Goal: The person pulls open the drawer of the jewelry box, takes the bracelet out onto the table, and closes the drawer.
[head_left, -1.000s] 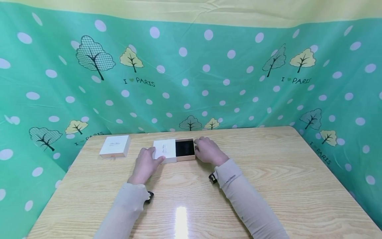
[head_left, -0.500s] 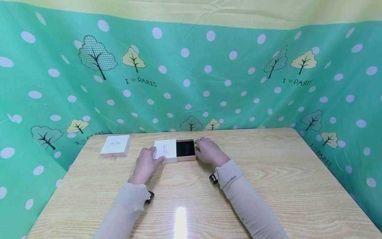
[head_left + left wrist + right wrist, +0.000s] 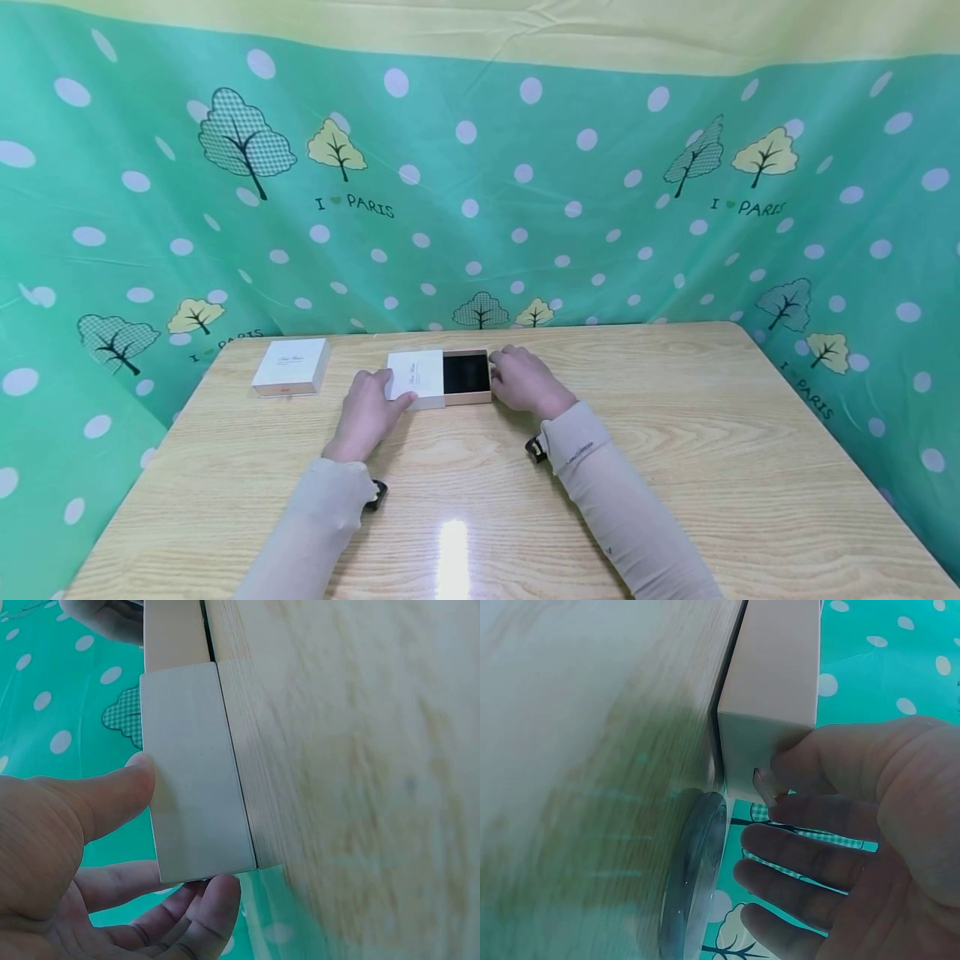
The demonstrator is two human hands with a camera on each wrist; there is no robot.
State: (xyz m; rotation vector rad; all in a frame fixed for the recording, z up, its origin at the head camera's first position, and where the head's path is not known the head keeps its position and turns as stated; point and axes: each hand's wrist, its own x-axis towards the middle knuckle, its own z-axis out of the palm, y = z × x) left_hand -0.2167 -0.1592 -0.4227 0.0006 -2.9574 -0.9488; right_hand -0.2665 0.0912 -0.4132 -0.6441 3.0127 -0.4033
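Observation:
A drawer-style cardboard box lies on the table, its white sleeve (image 3: 416, 375) to the left and its peach drawer (image 3: 468, 398) partly out to the right. The drawer's visible inside (image 3: 465, 372) is black. My left hand (image 3: 366, 414) grips the sleeve's left end; in the left wrist view the thumb lies on its upper edge and fingers touch the end. At the drawer's right end is my right hand (image 3: 525, 379). The right wrist view shows its thumb and index finger pinching a small pull tab (image 3: 763, 787), with the other fingers loosely extended.
A second white box (image 3: 292, 364), closed, stands at the table's back left. The wooden table (image 3: 675, 442) ends at a green dotted curtain (image 3: 480, 217) behind. A dark, glossy curved shape (image 3: 694, 877) shows in the right wrist view; I cannot tell what it is.

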